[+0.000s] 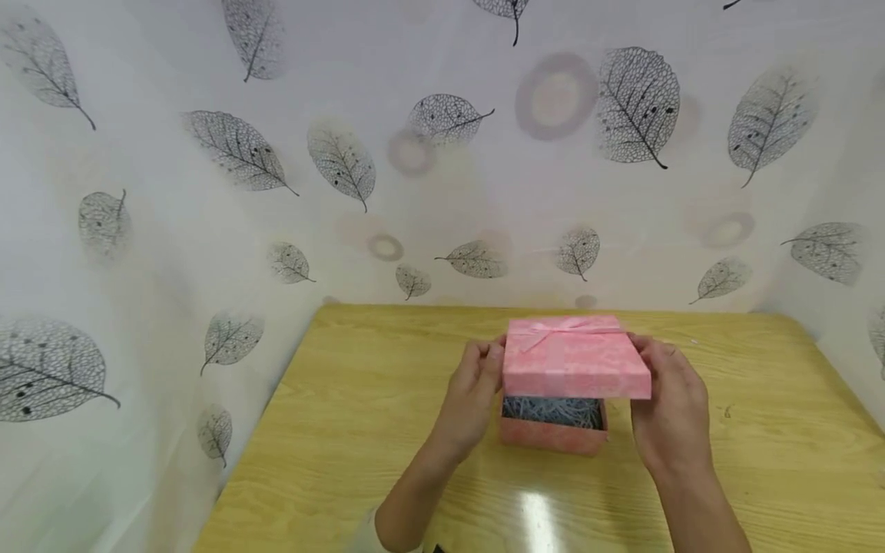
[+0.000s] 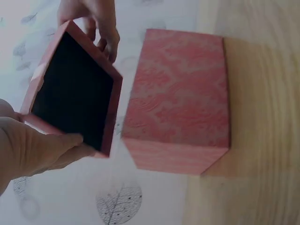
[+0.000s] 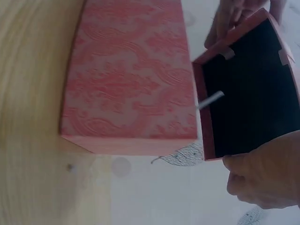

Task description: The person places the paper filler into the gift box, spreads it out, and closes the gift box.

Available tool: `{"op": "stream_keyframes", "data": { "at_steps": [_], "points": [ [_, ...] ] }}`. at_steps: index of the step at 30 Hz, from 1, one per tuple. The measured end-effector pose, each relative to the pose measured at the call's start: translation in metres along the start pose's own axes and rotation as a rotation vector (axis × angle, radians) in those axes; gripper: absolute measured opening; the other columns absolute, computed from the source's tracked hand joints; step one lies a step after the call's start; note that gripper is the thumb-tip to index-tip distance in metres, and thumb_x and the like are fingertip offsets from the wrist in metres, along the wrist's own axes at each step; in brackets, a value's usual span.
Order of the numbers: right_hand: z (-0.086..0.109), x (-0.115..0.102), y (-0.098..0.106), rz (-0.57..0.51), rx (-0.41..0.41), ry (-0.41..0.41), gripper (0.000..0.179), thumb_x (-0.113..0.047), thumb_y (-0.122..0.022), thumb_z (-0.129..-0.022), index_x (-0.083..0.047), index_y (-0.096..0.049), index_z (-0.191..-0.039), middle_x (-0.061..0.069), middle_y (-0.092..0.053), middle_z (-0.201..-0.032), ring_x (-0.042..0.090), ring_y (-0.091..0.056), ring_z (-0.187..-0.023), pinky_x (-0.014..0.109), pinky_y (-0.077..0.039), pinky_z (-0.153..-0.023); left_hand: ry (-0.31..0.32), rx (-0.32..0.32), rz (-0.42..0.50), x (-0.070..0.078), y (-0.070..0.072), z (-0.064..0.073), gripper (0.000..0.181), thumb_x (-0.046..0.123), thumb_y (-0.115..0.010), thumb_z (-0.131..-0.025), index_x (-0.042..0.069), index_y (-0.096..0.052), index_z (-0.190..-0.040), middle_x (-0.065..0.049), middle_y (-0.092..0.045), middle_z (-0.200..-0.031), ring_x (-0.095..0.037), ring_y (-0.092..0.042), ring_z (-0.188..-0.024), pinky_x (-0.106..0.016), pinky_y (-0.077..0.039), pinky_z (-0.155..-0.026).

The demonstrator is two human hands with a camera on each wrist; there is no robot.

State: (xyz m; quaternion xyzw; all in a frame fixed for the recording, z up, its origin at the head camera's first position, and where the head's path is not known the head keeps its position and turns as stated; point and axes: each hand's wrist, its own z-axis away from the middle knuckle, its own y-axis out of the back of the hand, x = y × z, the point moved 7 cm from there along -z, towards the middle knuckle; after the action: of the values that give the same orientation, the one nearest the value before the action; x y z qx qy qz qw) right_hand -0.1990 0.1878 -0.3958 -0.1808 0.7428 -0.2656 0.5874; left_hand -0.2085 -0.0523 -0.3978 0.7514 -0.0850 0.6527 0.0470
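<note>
A pink gift box lid (image 1: 577,357) with a ribbon bow (image 1: 570,329) is held above its pink patterned box base (image 1: 553,436). My left hand (image 1: 473,399) grips the lid's left side, and my right hand (image 1: 671,407) grips its right side. In the head view, pale shredded paper (image 1: 553,411) shows in the base below the lid's front edge; the lid covers the rest. Both wrist views show the lid's dark inside (image 2: 75,91), tilted and apart from the base. A strip of pale paper (image 3: 211,100) hangs between lid and base in the right wrist view.
The box stands on a light wooden table (image 1: 359,384). Behind and beside the table hangs a white covering (image 1: 484,192) printed with grey leaves. A small dark mark (image 1: 727,412) lies on the table to the right of my right hand.
</note>
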Motion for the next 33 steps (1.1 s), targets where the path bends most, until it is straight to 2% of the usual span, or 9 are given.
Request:
{"op": "stream_keyframes", "data": {
  "at_steps": [3, 7, 13, 19, 22, 25, 27, 29, 33],
  "points": [
    [0.003, 0.013, 0.002, 0.063, 0.158, -0.071, 0.01, 0.002, -0.056, -0.107, -0.003, -0.062, -0.1, 0.009, -0.057, -0.122, 0.018, -0.063, -0.104, 0.023, -0.059, -0.081, 0.035, 0.017, 0.015, -0.007, -0.007, 0.0, 0.029, 0.024, -0.043, -0.116, 0.003, -0.045, -0.135, -0.014, -0.034, -0.169, -0.024, -0.033, -0.156, -0.041, -0.033, -0.123],
    [0.004, 0.025, 0.001, 0.193, 0.193, -0.113, 0.032, 0.017, -0.044, -0.101, -0.002, -0.054, -0.124, 0.008, -0.049, -0.136, 0.022, -0.053, -0.127, 0.021, -0.057, -0.089, 0.091, 0.002, 0.003, -0.017, -0.014, 0.0, 0.055, 0.01, -0.037, -0.111, 0.005, -0.025, -0.165, -0.012, -0.021, -0.174, -0.021, -0.019, -0.16, -0.041, -0.02, -0.128],
    [0.004, 0.032, -0.003, 0.562, -0.083, -0.167, 0.073, 0.013, -0.037, -0.098, -0.007, -0.024, -0.167, 0.006, -0.015, -0.176, 0.025, -0.014, -0.16, 0.019, -0.029, -0.118, 0.124, -0.016, -0.109, -0.028, -0.019, -0.001, 0.064, 0.006, -0.034, -0.11, 0.01, -0.013, -0.17, -0.003, -0.013, -0.176, -0.019, -0.012, -0.161, -0.042, -0.011, -0.13],
    [0.003, 0.04, 0.001, 0.82, -0.267, -0.175, 0.077, 0.004, -0.042, -0.098, -0.01, -0.02, -0.17, -0.006, 0.005, -0.177, 0.025, 0.01, -0.162, 0.056, 0.005, -0.127, 0.129, -0.037, -0.152, -0.035, -0.02, -0.001, 0.067, 0.003, -0.035, -0.107, 0.006, -0.01, -0.169, -0.006, -0.009, -0.176, -0.021, -0.007, -0.162, -0.044, -0.006, -0.13],
    [0.002, 0.044, 0.003, 0.851, -0.291, -0.189, 0.078, 0.004, -0.043, -0.098, -0.008, -0.016, -0.17, -0.003, 0.008, -0.177, 0.031, 0.011, -0.162, 0.067, 0.002, -0.125, 0.123, -0.049, -0.177, -0.037, -0.02, -0.002, 0.068, 0.002, -0.035, -0.107, 0.005, -0.01, -0.169, -0.008, -0.009, -0.177, -0.023, -0.006, -0.162, -0.046, -0.005, -0.13],
    [0.003, 0.049, 0.005, 0.896, -0.316, -0.189, 0.078, 0.005, -0.045, -0.099, -0.004, -0.014, -0.169, 0.005, 0.01, -0.177, 0.041, -0.006, -0.159, 0.056, -0.034, -0.119, 0.129, -0.052, -0.204, -0.044, -0.018, -0.003, 0.068, 0.001, -0.035, -0.107, 0.006, -0.01, -0.169, -0.007, -0.008, -0.177, -0.023, -0.005, -0.162, -0.046, -0.005, -0.13],
    [0.005, 0.053, 0.006, 0.925, -0.327, -0.189, 0.077, 0.005, -0.048, -0.1, -0.001, -0.014, -0.169, 0.009, 0.01, -0.177, 0.045, -0.012, -0.156, 0.055, -0.04, -0.112, 0.137, -0.055, -0.219, -0.05, -0.017, -0.002, 0.068, 0.001, -0.035, -0.107, 0.006, -0.01, -0.169, -0.007, -0.008, -0.177, -0.023, -0.005, -0.162, -0.047, -0.005, -0.13],
    [0.007, 0.057, 0.009, 0.952, -0.327, -0.192, 0.077, 0.004, -0.049, -0.1, 0.001, -0.015, -0.168, 0.013, 0.009, -0.177, 0.048, -0.014, -0.155, 0.055, -0.041, -0.111, 0.148, -0.057, -0.229, -0.058, -0.016, -0.001, 0.068, 0.002, -0.035, -0.107, 0.006, -0.01, -0.169, -0.008, -0.007, -0.177, -0.025, -0.004, -0.163, -0.048, -0.004, -0.13],
    [0.01, 0.064, 0.014, 0.981, -0.326, -0.223, 0.076, 0.002, -0.052, -0.099, 0.006, -0.015, -0.166, 0.019, 0.008, -0.176, 0.052, -0.002, -0.158, 0.075, -0.017, -0.119, 0.16, -0.069, -0.228, -0.066, -0.017, 0.002, 0.066, 0.001, -0.035, -0.107, 0.0, -0.009, -0.168, -0.012, -0.006, -0.177, -0.029, -0.003, -0.163, -0.05, -0.003, -0.13]
  ]
}}
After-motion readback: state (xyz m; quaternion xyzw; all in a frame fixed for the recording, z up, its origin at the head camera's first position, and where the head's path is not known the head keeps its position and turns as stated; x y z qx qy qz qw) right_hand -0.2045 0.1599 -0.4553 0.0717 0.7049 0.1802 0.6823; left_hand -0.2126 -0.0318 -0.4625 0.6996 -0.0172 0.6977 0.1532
